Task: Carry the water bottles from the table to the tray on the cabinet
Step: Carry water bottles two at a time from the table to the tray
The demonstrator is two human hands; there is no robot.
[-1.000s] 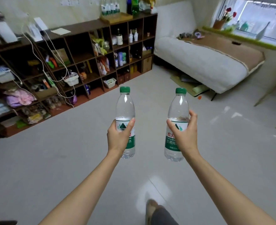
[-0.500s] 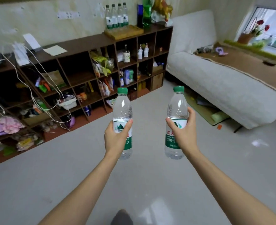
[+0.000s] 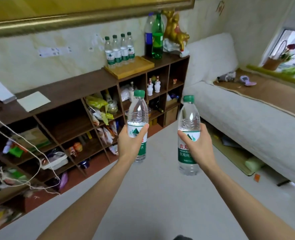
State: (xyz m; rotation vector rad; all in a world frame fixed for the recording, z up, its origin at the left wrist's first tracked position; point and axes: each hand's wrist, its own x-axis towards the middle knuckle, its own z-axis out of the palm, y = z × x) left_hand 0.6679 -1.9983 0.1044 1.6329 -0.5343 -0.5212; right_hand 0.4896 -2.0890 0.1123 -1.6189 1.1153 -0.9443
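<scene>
With both arms stretched out mid-frame, the left hand (image 3: 132, 144) grips one upright water bottle (image 3: 137, 118) by its label, while the right hand (image 3: 199, 146) is wrapped round a second bottle (image 3: 188, 129), the two held apart above the pale floor (image 3: 160, 196). Farther off, upper centre, four more green-capped bottles (image 3: 119, 49) stand, apparently touching, on a wooden tray (image 3: 134, 69) atop the brown cabinet (image 3: 70, 89).
</scene>
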